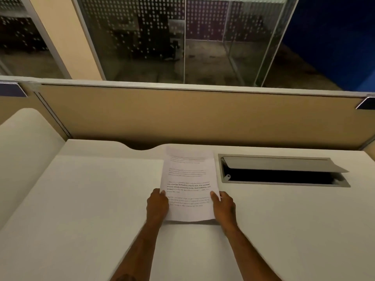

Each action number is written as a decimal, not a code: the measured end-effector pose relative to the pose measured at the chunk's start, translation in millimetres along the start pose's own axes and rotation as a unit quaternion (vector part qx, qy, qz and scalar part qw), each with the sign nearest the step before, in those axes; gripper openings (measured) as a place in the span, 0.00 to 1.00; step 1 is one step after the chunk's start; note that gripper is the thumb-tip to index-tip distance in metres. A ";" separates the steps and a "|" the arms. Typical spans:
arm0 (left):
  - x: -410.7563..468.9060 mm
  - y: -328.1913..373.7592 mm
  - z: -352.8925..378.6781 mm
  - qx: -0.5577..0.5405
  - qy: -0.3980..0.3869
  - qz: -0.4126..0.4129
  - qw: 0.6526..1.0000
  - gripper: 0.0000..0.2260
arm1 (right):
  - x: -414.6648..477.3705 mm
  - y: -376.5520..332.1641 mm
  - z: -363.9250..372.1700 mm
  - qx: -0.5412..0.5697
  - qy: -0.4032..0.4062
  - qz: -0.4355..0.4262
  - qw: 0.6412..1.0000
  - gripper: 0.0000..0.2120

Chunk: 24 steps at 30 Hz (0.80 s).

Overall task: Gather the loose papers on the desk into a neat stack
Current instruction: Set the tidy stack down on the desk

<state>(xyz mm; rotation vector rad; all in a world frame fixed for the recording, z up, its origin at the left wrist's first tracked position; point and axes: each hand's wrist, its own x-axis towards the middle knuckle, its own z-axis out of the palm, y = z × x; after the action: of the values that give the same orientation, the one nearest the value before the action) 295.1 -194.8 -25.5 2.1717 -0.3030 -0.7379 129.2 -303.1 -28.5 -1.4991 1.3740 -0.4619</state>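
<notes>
A stack of white printed papers (188, 179) is held near the middle of the white desk (91, 199), text side toward me. My left hand (157, 205) grips the stack's lower left edge, thumb on top. My right hand (223, 207) grips the lower right edge the same way. The sheets look aligned, with the bottom edge bowed slightly and casting a thin shadow on the desk. No other loose sheets show on the desk.
An open cable hatch (282, 171) with a raised grey lid sits in the desk just right of the papers. A tan partition (192, 116) runs along the back edge. A rounded side surface (22, 142) lies at the left. Glass panels rise behind.
</notes>
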 end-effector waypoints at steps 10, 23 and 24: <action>9.3 13.2 10.7 0.130 0.029 0.058 0.989 0.15 | 10.9 5.1 0.9 -0.064 0.060 -0.018 0.996 0.14; 13.6 14.4 2.9 0.188 0.007 0.063 0.980 0.13 | 16.5 5.1 3.4 -0.086 0.059 -0.003 0.995 0.15; 12.8 15.1 1.9 0.186 0.008 0.057 0.981 0.13 | 16.1 4.3 2.8 -0.095 0.059 -0.003 0.994 0.15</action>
<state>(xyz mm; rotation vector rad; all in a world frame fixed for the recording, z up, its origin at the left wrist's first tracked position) 304.7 -211.3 -20.1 2.4847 -0.5916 -0.6362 133.8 -315.8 -38.7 -1.6520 1.5416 -0.4385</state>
